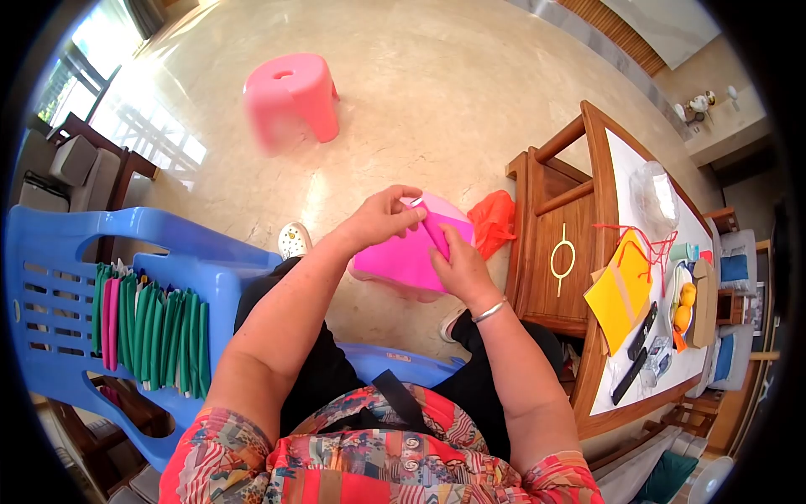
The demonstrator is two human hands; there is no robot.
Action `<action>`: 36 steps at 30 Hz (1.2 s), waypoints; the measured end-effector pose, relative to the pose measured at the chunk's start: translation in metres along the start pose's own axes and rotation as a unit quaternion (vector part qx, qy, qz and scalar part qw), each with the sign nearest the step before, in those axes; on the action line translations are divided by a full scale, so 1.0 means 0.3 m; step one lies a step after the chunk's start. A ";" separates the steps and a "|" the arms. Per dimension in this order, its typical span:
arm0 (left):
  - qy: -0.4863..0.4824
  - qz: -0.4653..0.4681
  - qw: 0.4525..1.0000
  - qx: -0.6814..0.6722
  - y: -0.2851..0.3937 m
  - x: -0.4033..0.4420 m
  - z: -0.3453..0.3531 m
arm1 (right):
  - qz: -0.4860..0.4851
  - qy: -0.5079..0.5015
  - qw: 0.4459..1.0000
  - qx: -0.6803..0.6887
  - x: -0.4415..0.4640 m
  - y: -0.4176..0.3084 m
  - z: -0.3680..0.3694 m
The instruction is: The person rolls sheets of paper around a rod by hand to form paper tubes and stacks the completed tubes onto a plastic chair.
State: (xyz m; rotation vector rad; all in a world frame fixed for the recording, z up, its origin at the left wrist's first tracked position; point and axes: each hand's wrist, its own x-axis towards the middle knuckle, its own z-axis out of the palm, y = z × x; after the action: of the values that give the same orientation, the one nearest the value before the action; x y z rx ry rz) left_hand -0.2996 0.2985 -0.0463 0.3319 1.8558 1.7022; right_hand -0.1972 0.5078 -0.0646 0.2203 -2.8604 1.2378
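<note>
A narrow folded magenta strip point(434, 225) with a small white bit at its upper end is between my hands. The fingers of my left hand point(384, 217) are closed at that upper end. My right hand point(462, 267) grips the lower end, with the thumb along it; a silver bangle circles this wrist. Below them a flat magenta sheet point(390, 262) lies on a light pink stool point(445, 212), which my hands partly cover. Whether the strip is paper or cloth, I cannot tell.
Left, a blue plastic chair point(159, 225) holds a row of green and magenta folded pieces point(155, 332). A red plastic bag point(494, 220) lies beside the stool. On the right, a wooden table point(600, 185) carries yellow sheets point(620, 294), red cord and fruit. A pink stool point(294, 92) stands ahead.
</note>
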 end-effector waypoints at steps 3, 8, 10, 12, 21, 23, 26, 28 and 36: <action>0.040 0.005 0.999 -0.012 0.014 0.008 -0.034 | 0.114 -0.080 0.972 0.189 0.013 0.004 -0.026; 0.013 0.036 0.999 0.001 0.048 -0.005 -0.048 | 0.191 -0.173 0.909 0.326 0.018 -0.033 -0.075; 0.000 0.032 0.999 0.013 0.032 0.001 -0.046 | 0.197 -0.193 0.898 0.344 0.019 -0.047 -0.084; -0.018 0.025 0.999 0.016 0.021 0.007 -0.046 | 0.208 -0.211 0.886 0.356 0.020 -0.051 -0.091; 0.030 0.017 0.999 -0.028 0.003 0.028 -0.137 | 0.212 -0.258 0.887 0.319 0.016 -0.038 -0.136; 0.104 0.016 0.994 -0.022 0.003 0.027 -0.199 | 0.207 -0.263 0.898 0.285 0.011 -0.021 -0.151; 0.231 0.024 0.972 -0.024 -0.011 0.026 -0.296 | 0.195 -0.266 0.922 0.202 0.007 0.016 -0.173; 0.309 0.012 0.951 0.011 -0.088 0.050 -0.377 | 0.183 -0.268 0.939 0.117 0.008 0.063 -0.171; 0.351 -0.171 0.920 0.020 -0.319 0.109 -0.275 | 0.169 -0.068 0.983 -0.033 0.021 0.234 -0.159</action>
State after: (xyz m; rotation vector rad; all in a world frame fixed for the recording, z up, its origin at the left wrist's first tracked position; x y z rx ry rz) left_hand -0.3532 0.2348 -0.1469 -0.6474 2.2622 1.6459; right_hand -0.2148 0.5892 -0.0822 -0.2001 -3.1483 1.2117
